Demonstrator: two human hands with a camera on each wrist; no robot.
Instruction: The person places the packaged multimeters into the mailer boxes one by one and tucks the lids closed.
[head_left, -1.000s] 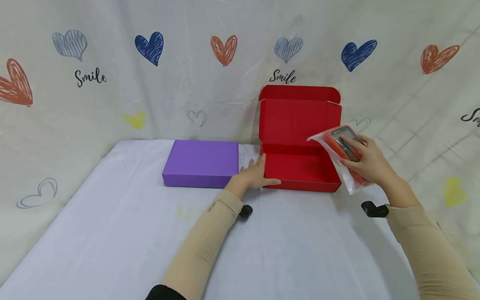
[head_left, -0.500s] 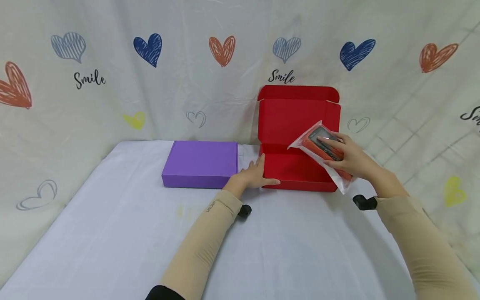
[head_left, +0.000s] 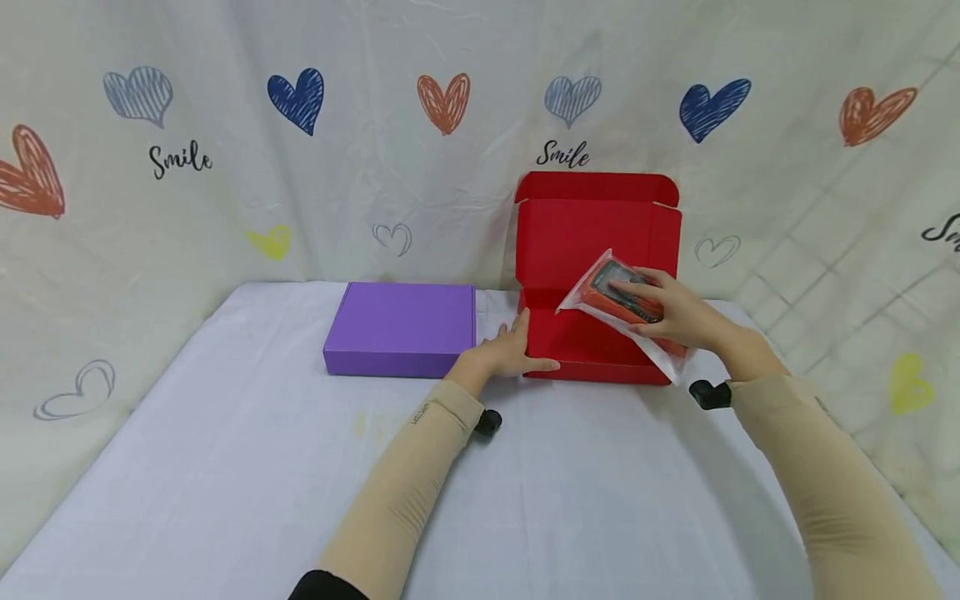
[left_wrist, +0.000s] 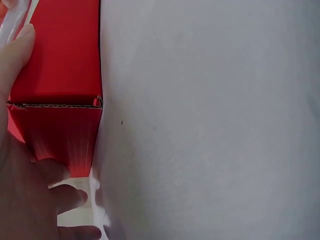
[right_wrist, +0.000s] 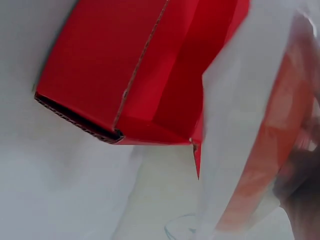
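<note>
A red cardboard mailer box (head_left: 600,371) stands with its lid raised at the back. My left hand (head_left: 506,350) rests on its front left corner, fingers spread along the side wall. The left thumb (left_wrist: 17,55) lies over the front wall in the left wrist view. My right hand (head_left: 678,312) grips a handheld device (head_left: 600,287), orange with a dark grey face and a screen, in a clear plastic bag. It is tilted above the box's right half, and the bag (right_wrist: 240,100) overlaps the open box in the right wrist view.
A closed purple box (head_left: 408,321) lies left of the red one, near my left hand. Both are on a white cloth-covered table (head_left: 555,483). A white curtain (head_left: 345,183) printed with hearts hangs right behind.
My right hand has carried the bagged handheld device leftward from the red box's right side to above its interior. The left hand has kept its place on the corner.
</note>
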